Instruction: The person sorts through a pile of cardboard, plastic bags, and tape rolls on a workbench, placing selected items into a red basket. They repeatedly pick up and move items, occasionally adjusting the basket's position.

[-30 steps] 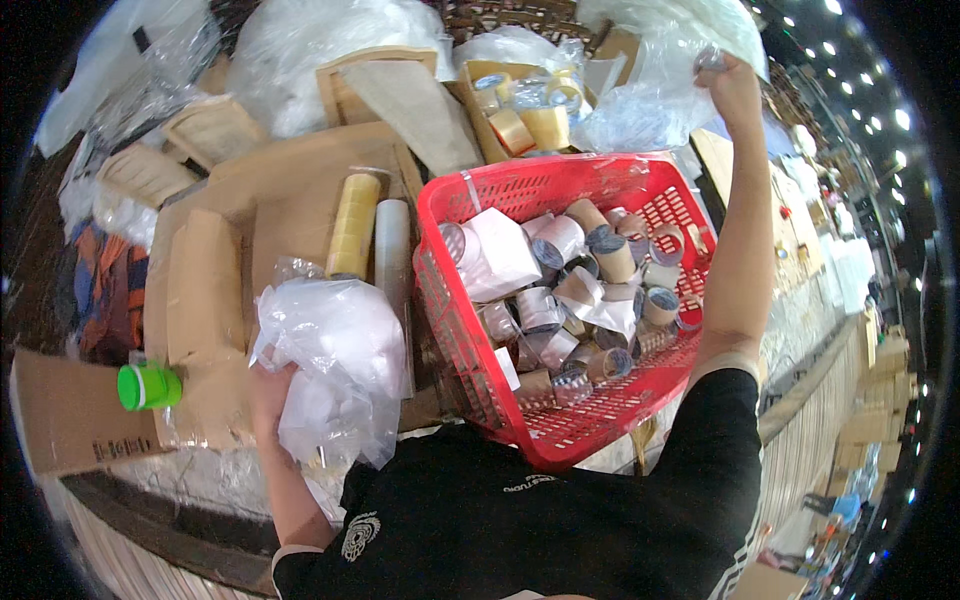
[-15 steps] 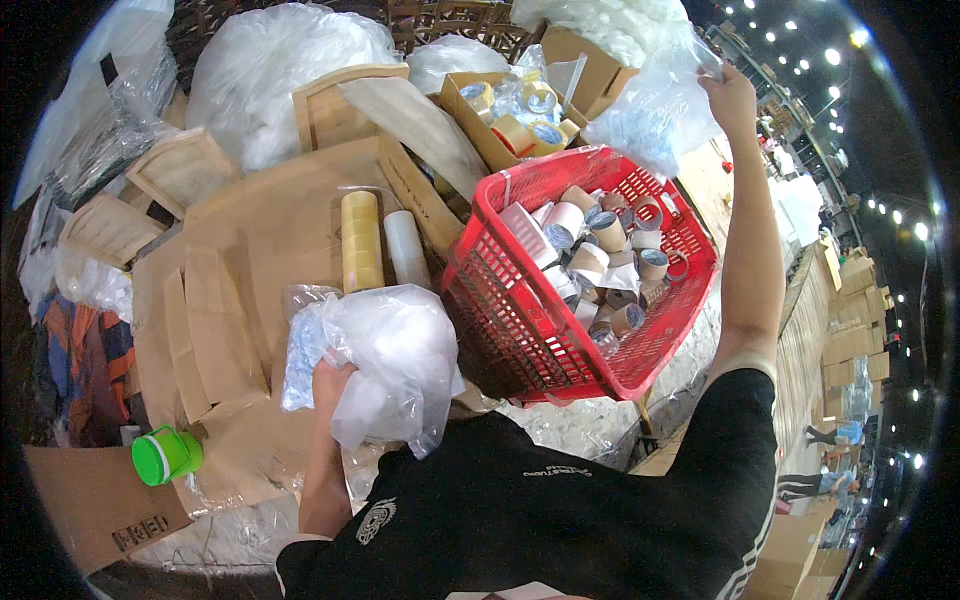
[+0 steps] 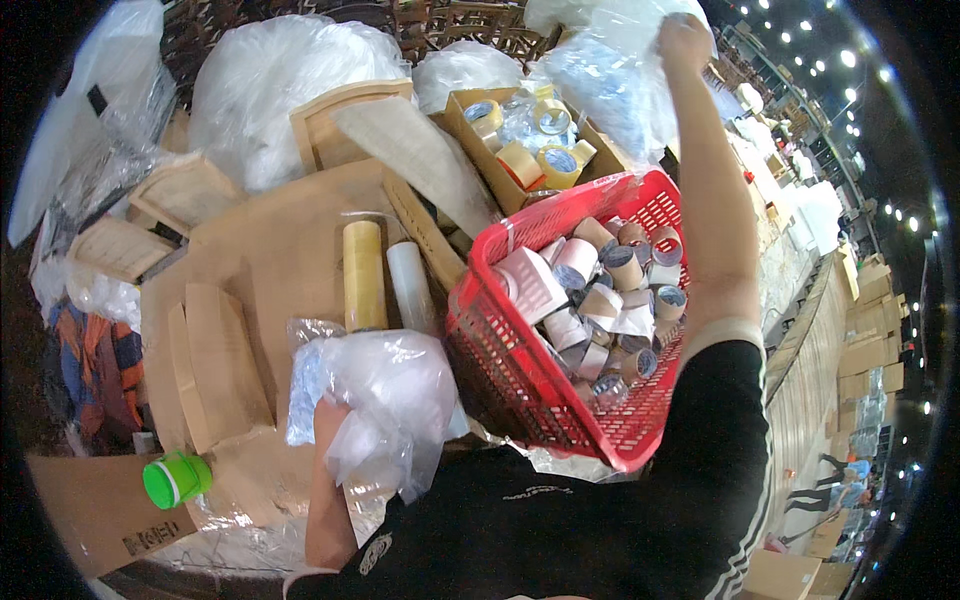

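Observation:
My left hand (image 3: 330,416) is wrapped round a crumpled clear plastic bag (image 3: 395,385), low in front of my chest. Flat pale-blue plastic (image 3: 305,395) lies against that bag's left side. At the far right my raised arm reaches forward, and my right hand (image 3: 686,42) is closed on a large clear plastic bag (image 3: 615,85) with bluish film showing in it. Beyond my left hand, a roll of yellow tape (image 3: 364,275) and a white film roll (image 3: 409,285) rest on a cardboard box (image 3: 270,240).
A red basket (image 3: 540,365) full of used tape rolls and cores stands right of centre. Behind it sits an open carton (image 3: 480,160) of tape rolls. A small green bucket (image 3: 177,480) is at lower left. Wooden frames (image 3: 335,110) and big plastic bundles (image 3: 290,95) line the back.
My right hand has moved left and farther up the picture, bringing the large plastic bag with it. My left hand keeps its hold on the crumpled bag. The view has shifted slightly.

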Demonstrator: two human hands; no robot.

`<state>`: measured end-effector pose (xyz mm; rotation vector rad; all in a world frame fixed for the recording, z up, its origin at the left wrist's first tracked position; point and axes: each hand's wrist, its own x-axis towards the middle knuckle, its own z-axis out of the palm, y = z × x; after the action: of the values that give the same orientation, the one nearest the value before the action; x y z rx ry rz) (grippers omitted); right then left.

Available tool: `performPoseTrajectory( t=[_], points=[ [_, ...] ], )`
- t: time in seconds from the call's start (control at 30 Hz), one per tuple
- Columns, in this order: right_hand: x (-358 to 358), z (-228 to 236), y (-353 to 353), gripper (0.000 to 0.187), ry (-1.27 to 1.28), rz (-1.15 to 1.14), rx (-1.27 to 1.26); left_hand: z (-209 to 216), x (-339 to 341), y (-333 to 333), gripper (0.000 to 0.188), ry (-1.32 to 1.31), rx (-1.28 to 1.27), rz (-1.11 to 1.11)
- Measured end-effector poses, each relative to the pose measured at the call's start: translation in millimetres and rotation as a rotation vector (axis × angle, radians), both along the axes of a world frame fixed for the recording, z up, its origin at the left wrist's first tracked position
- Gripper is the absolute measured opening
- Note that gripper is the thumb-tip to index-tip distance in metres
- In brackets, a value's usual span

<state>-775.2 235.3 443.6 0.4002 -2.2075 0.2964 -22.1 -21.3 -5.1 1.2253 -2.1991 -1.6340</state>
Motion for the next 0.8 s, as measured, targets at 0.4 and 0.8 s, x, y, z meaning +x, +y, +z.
performPoseTrajectory(
  t=[0.4,0.8],
  points=[
    [46,-174,-87,0.05,-0.895,0.858,0.102,-30,-19,-23,0.036,0.116,0.258,0.064],
    [-160,-269,-43,0.052,-0.702,0.251,0.294,-57,-52,-81,0.033,-0.413,0.258,-0.125]
  ],
)
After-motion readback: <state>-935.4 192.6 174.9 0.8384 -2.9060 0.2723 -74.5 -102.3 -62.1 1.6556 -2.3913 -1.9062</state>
